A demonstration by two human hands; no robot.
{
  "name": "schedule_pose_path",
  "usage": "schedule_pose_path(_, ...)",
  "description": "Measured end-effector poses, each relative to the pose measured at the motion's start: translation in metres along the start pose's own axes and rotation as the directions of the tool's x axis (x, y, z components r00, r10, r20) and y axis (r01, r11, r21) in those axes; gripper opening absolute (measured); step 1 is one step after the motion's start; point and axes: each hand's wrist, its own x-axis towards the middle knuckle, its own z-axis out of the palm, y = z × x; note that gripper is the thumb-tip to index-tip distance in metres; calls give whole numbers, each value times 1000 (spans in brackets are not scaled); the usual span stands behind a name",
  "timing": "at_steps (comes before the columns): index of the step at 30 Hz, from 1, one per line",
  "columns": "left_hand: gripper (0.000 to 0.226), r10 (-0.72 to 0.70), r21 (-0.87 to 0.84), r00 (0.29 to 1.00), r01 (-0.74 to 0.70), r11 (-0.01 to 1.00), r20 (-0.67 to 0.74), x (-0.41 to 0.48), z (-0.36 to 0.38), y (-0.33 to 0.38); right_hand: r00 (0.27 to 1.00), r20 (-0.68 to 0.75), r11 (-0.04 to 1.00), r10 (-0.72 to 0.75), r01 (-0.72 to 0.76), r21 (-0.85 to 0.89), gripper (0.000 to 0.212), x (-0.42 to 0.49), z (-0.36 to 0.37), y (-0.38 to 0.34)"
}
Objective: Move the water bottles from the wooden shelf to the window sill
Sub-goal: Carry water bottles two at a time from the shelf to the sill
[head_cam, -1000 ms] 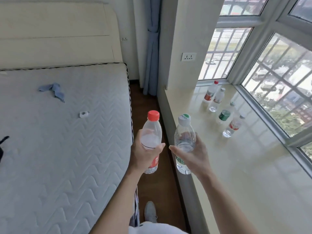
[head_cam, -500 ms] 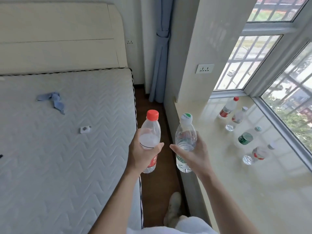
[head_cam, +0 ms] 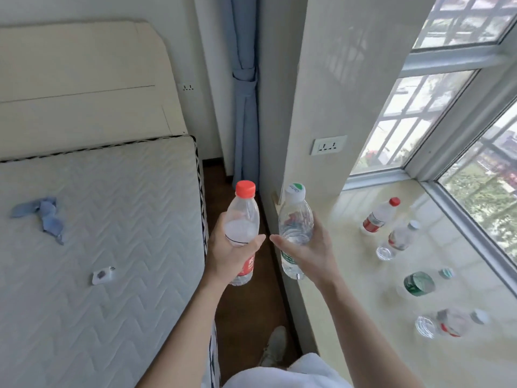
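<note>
The left hand (head_cam: pixel 229 256) is wrapping around an upright red-capped bottle (head_cam: pixel 242 228) over the floor gap; just right, the right hand (head_cam: pixel 310 250) is gripping an upright white-capped bottle (head_cam: pixel 295 231) at the window sill (head_cam: pixel 349 275) edge. Sill lying rightward; four bottles (head_cam: pixel 391 239) are standing far right, leaving near space free.

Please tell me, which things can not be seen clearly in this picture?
- Wooden shelf: outside the head view.
- Window sill: near end cut off by the bottom edge.
- Label of the red-capped bottle: mostly covered by the left hand.
- Nearest sill bottle: glare blurs it.
</note>
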Motion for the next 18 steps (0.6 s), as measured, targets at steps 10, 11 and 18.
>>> schedule_pose_path(10,53,45,-2,971,-46,999,234,141,97,35,972,-213,995,97,-102,-11,78,127,-65,16)
schedule_pose_path(11,52,41,-9,964,-40,999,262,150,108,37,962,-246,993,116,-119,2,65,131,-72,19)
schedule_pose_path(18,48,92,-9,834,-103,995,544,200,191,48,839,-492,967,231,-253,22,52,147,-118,50)
